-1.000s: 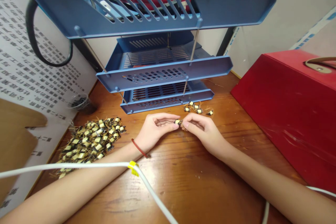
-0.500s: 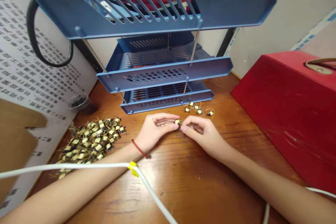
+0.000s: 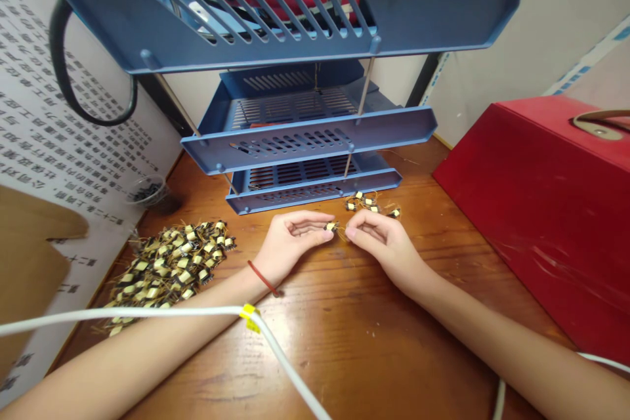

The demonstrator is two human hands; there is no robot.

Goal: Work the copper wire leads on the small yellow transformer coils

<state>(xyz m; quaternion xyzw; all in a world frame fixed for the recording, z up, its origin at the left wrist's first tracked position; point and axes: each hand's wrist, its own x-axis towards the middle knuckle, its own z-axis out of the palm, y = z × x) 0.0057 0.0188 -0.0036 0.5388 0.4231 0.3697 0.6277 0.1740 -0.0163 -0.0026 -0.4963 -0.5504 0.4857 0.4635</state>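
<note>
Near the middle of the wooden table, my left hand (image 3: 294, 236) pinches a small black-and-yellow coil part (image 3: 331, 227) between thumb and fingertips. Thin copper-coloured wires stick out from the part toward the right. My right hand (image 3: 381, 241) is just right of it, thumb and index fingertip pressed together at the wire ends. A large pile of similar coil parts (image 3: 183, 262) lies beside my left forearm. Behind my right hand, a small group of the same parts (image 3: 369, 201) rests on the table.
A blue tiered rack (image 3: 310, 134) stands at the back. On the right is a red box (image 3: 536, 210) with a handle. A clear cup (image 3: 149, 191) of dark bits sits at the left. A white cable (image 3: 197, 310) crosses in front, over my left forearm.
My right hand has moved slightly right, away from the coil part, whose wires now show between the hands. My left hand has shifted very little and still holds the part.
</note>
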